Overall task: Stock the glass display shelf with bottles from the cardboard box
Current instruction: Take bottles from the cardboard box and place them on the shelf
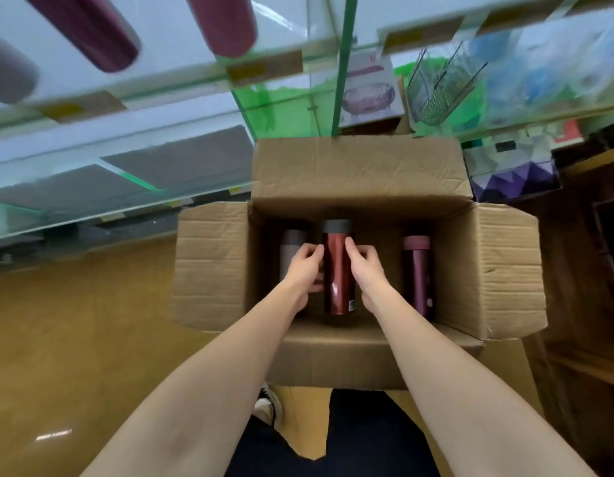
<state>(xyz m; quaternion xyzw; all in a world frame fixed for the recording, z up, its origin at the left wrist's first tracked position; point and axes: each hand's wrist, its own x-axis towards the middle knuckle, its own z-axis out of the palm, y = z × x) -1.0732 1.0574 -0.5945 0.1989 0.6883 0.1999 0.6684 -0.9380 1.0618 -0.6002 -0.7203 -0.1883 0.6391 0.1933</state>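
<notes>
I've got both hands down in the cardboard box (360, 173) now. My left hand (303, 270) and my right hand (367, 270) sit on opposite sides of the dark red bottle (338, 270), fingers curled against its body, so the grip is clamped on that bottle from both flanks. It stands upright with its grey cap away from me, and I judge the two-sided hold is there to keep it straight for a lift out of the box.

Just left of my left hand, touching or nearly so, stands a pale grey bottle (291, 249), half hidden behind my knuckles. Well to the right of my right hand stands a pink bottle (417, 270), close to the right wall of the box, with bare box floor between it and my grip.

All four flaps are folded outward, so the mouth is open above the grip. The near flap lies under my forearms, the far flap stands up beyond the bottle. I'd say straight up is the open path; the tight spot is the grey neighbour on the left, which a sideways tilt could knock.

Beyond and above the grip, the glass display shelf (168, 87) runs across, its front edge carrying price labels, with maroon bottles (92, 32) already on it, blurred.
</notes>
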